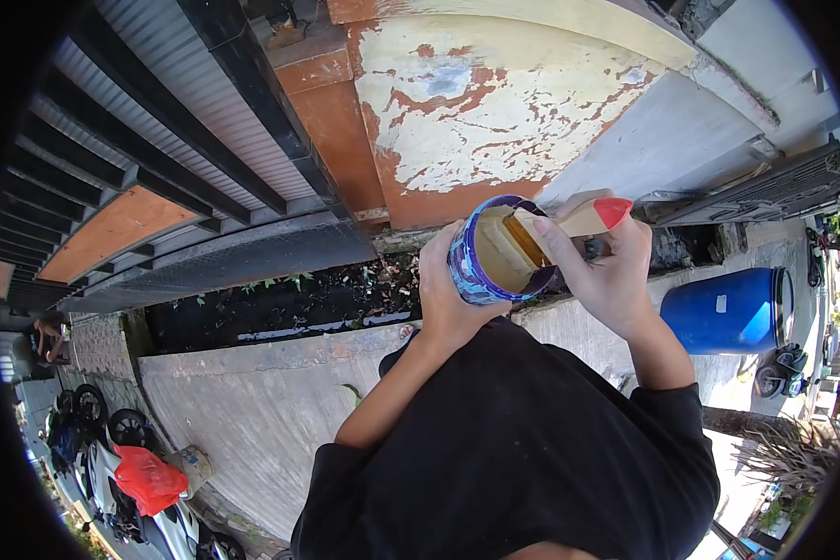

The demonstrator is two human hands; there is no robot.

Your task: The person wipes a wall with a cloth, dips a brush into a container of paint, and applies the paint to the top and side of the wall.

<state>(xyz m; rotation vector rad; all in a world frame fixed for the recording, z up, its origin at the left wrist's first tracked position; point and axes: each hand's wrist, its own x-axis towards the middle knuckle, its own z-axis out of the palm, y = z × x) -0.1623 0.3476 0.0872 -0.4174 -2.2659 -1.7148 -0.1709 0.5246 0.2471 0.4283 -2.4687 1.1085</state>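
My left hand (446, 289) is wrapped round the side of a paint can (477, 271) with a blue and purple label. Cream-coloured paint (499, 247) shows inside it. My right hand (602, 266) is closed on the handle of a paintbrush (583, 222), a pale handle with a red tip. The brush's metal band and bristles are down in the can's mouth, against the inner wall near the rim. Ahead stands a wall (476, 121) with patchy cream paint over orange-brown.
A drainage ditch (280, 313) with dark water and litter runs between the wall and the concrete pavement (252, 401). To the right lies a blue barrel (723, 311). A black metal gate (168, 112) is at left; parked motorcycles (112, 476) and a person (51, 341) are beyond.
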